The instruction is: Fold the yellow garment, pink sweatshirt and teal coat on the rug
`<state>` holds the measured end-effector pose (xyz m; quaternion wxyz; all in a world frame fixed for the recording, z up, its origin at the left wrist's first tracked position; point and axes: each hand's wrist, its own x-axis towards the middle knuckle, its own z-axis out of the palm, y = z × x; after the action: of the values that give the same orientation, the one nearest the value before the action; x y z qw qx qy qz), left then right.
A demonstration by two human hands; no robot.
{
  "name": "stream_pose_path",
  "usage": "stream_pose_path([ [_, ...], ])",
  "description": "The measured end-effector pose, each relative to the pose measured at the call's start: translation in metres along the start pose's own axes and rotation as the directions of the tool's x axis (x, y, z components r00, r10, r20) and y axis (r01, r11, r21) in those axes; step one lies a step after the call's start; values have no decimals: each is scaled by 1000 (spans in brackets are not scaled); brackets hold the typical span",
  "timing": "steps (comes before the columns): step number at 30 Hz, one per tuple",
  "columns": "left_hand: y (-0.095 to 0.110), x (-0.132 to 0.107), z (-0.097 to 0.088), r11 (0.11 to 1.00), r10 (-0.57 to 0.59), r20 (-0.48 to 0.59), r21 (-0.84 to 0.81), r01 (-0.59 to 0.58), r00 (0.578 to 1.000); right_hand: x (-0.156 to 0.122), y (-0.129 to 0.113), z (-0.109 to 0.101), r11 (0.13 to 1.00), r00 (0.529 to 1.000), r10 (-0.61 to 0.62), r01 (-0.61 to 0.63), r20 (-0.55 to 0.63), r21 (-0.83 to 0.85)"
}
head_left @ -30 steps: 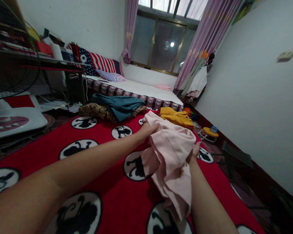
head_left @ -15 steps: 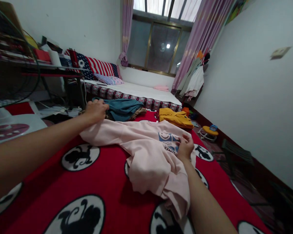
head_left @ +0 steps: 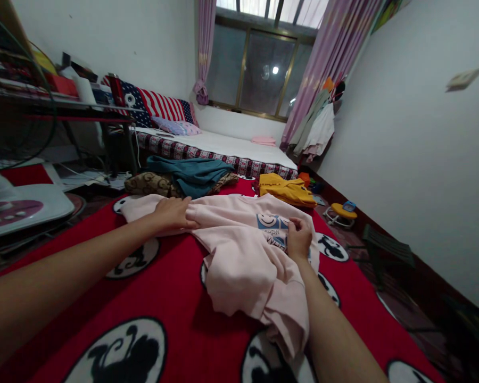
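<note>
A pale pink sweatshirt (head_left: 239, 260) lies partly folded on a red blanket (head_left: 191, 340) with black-and-white round prints. Its chest carries a blue smiley print with lettering. My left hand (head_left: 175, 213) rests across the outstretched sleeve near the shoulder, fingers extended over the cloth. On the other side, my right hand (head_left: 300, 238) has its fingers curled in at the edge of the print, closed on the fabric; its fingertips are partly hidden. The other sleeve is bunched in front, beside my right forearm.
Beyond the sweatshirt lie a teal garment (head_left: 195, 173) over brown patterned cloth and a folded yellow garment (head_left: 285, 189). At left stand a cluttered desk (head_left: 83, 103) and a white appliance (head_left: 27, 205). A yellow stool (head_left: 343, 211) is on the floor at right.
My left hand has moved right and nearer along the sleeve, from its cuff end toward the shoulder, and now lies flatter. My right hand has hardly moved.
</note>
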<state>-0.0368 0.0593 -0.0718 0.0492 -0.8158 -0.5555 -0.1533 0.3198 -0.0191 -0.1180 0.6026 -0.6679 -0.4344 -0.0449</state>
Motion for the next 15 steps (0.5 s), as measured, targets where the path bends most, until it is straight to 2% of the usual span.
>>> stream_pose_path([
  [2,-8,3,-3,999,-31,49,-23,33,998,-2,-5,1,1000,999,-28,28,18,-3],
  [4,1,2,-8,990,-39,40,-134,44,998,-5,-13,2,999,998,-41,39,56,34],
  [6,26,-4,-15,932,-7,-11,-363,3,1000,-6,-27,2,992,992,-11,-6,128,129],
  [7,43,-9,-18,870,18,-55,-491,-43,998,-7,-36,2,982,982,19,-55,190,182],
  [9,84,-23,-22,698,99,-134,-697,-165,986,-7,-54,0,951,929,69,-170,363,257],
  [10,104,-31,-22,647,137,-165,-731,-214,977,-7,-63,-2,941,889,67,-207,453,267],
  [12,142,-51,-20,580,308,-187,-741,-340,933,-9,-78,-7,955,809,38,-202,587,217],
  [13,157,-61,-18,563,420,-191,-712,-420,887,-11,-83,-9,974,775,15,-153,632,165],
  [15,177,-77,-15,525,570,-188,-666,-530,800,-18,-87,-11,1000,722,-21,6,692,25],
])
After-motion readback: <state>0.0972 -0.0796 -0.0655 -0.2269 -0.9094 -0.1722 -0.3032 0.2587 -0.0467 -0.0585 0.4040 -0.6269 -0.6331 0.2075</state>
